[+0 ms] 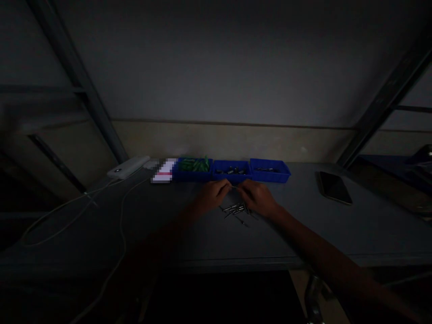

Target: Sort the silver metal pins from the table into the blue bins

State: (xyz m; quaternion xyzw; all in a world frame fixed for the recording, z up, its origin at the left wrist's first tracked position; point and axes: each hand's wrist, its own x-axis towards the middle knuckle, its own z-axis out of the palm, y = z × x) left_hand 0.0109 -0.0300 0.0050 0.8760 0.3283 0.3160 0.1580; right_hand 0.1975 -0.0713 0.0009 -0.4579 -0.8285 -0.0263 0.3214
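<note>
My left hand and my right hand are close together over the table, fingers of each closed in a pinch. Between their fingertips runs a thin rod, held at both ends; its exact kind is too small and dark to tell. Just below lies a loose pile of slim metal pin-like parts, one of them apart at the front. Behind the hands stand a blue tray with green pieces, a middle blue tray with small metal parts, and a right blue tray with thin rods.
A dark phone lies at the right. On the left are a lit, blurred screen and a white device with pale cables trailing over the grey table. Metal frame posts rise at both sides before the wall.
</note>
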